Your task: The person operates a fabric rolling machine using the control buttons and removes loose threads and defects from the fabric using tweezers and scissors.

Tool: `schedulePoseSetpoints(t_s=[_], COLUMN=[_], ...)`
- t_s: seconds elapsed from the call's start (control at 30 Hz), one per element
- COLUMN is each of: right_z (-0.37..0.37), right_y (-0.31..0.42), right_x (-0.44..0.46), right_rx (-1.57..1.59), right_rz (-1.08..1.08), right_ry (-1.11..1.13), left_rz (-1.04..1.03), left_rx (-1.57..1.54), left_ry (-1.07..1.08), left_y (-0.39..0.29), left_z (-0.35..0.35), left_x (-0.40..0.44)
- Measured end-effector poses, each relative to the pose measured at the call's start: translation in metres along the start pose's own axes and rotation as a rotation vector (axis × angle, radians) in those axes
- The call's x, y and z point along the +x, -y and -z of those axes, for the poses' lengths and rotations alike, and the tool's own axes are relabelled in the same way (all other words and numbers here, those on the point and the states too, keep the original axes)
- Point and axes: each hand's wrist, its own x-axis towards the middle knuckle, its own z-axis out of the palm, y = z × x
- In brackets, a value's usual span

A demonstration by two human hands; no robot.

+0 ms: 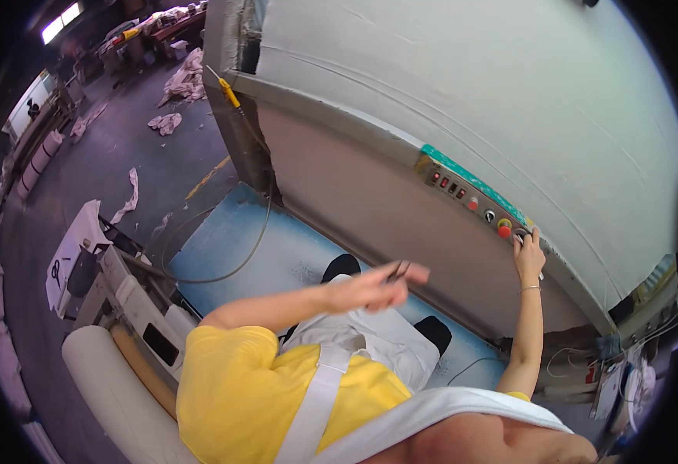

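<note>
My right hand (530, 254) reaches to the right end of the control panel (474, 197), its fingers closed around a dark control knob (520, 234) that they partly cover. Beside those fingers is a red push button (504, 230) with a yellow surround. My left hand (370, 289) hovers over my lap, blurred by motion. Between its bent fingers shows a small dark tool (397, 271), perhaps thread snips, too smeared to name surely. Above the panel, pale cloth (462, 85) stretches over the machine's wide surface.
A yellow-handled tool (229, 93) on a cable hangs at the machine's left post. The cable (255, 251) loops over the blue platform (223, 232) underfoot. Fabric rolls (114, 387), a phone (160, 344) and scissors (58, 271) are at the left. Cloth scraps (165, 122) litter the floor.
</note>
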Motion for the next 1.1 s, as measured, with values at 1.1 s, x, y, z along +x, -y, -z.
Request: schedulePoseSetpoints(t_s=[1.1], right_z=[0.001], right_y=[0.016], right_x=[0.018], right_rx=[-0.136], right_rz=[-0.242], right_ry=[0.185], left_rz=[0.237], left_rx=[1.137], left_ry=[0.338], left_y=[0.159], left_z=[0.095], left_x=[-0.099])
